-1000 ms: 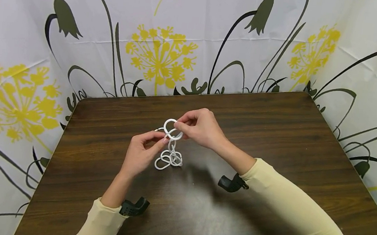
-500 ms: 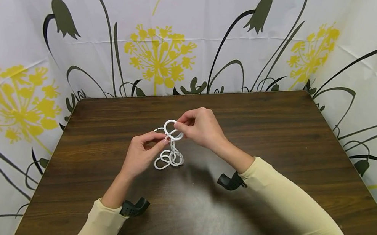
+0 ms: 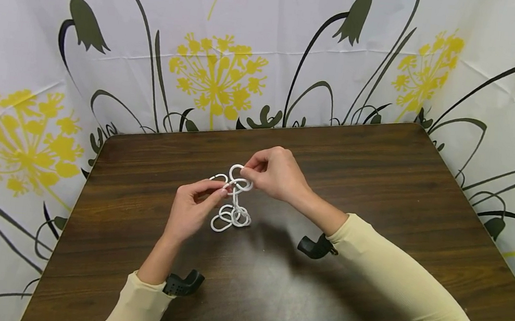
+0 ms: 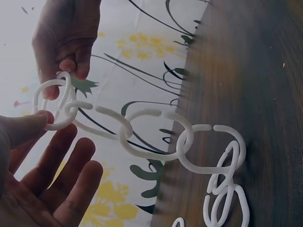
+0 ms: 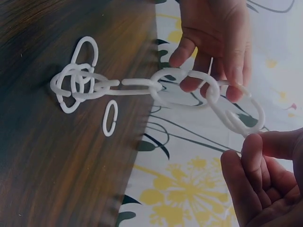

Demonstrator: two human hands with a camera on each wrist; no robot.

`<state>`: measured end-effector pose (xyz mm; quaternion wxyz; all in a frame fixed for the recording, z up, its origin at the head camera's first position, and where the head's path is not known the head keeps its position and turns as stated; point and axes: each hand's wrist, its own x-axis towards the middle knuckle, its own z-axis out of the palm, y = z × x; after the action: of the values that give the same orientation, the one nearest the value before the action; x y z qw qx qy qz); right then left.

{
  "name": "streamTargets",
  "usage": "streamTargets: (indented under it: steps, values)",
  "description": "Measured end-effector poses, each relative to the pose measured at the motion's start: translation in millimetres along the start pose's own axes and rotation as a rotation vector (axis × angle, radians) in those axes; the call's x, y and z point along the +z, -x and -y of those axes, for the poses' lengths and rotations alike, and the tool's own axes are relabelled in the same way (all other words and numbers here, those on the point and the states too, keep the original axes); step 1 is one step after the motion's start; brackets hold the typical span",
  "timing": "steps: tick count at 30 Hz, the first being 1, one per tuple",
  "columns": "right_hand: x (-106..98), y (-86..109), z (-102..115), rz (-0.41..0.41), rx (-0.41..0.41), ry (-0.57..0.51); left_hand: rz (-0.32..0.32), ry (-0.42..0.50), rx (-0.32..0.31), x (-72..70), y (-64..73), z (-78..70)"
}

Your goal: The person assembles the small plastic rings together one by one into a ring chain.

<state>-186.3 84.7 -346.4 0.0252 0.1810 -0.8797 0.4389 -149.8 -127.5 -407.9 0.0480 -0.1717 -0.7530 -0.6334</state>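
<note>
Between the two hands hangs a chain of white plastic links [image 4: 182, 142], its lower end piled on the table. In the head view my left hand [image 3: 188, 208] pinches a link near the chain's top between thumb and index finger, the other fingers spread in the left wrist view. My right hand [image 3: 279, 176] pinches a white link [image 5: 235, 125] at the upper end with thumb and forefinger. The held links overlap between the fingertips; whether both hands hold the same link is hard to tell. Each link shows a narrow gap in its side.
A separate white link [image 5: 105, 118] lies on the dark wooden table [image 3: 353, 191], beyond the left fingers. Behind the table hangs a white cloth [image 3: 281, 27] with flower print. Black wrist cameras [image 3: 314, 247] sit on both sleeves.
The upper links have tilted and shifted slightly right with the right fingers, while the left fingertips have drawn slightly left. The piled lower links stay nearly where they were.
</note>
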Motion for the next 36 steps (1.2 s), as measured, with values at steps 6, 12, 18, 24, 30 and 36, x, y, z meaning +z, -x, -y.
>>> streamTargets:
  steps: [6, 12, 18, 24, 30, 36]
  values:
    - [1, 1.1, -2, 0.018, 0.026, -0.103, 0.005, -0.006, -0.023, -0.3, 0.1, 1.0]
    - [2, 1.9, -7, -0.006, 0.037, -0.186, 0.015, 0.001, -0.039, 0.0, 0.4, 0.4]
    - [6, 3.0, -11, 0.016, 0.119, -0.460, 0.026, 0.008, -0.036, 1.0, 0.1, -0.1]
    - [9, 5.0, -13, 0.021, 0.198, -0.667, 0.034, 0.008, -0.042, 2.6, -1.1, -0.7]
    - [9, 7.7, -14, 0.004, 0.211, -0.748, 0.068, 0.003, -0.043, 4.8, -1.3, 0.2]
    - [8, 9.0, -19, 0.000, 0.219, -0.797, 0.086, 0.011, -0.038, 2.0, -1.1, 4.0]
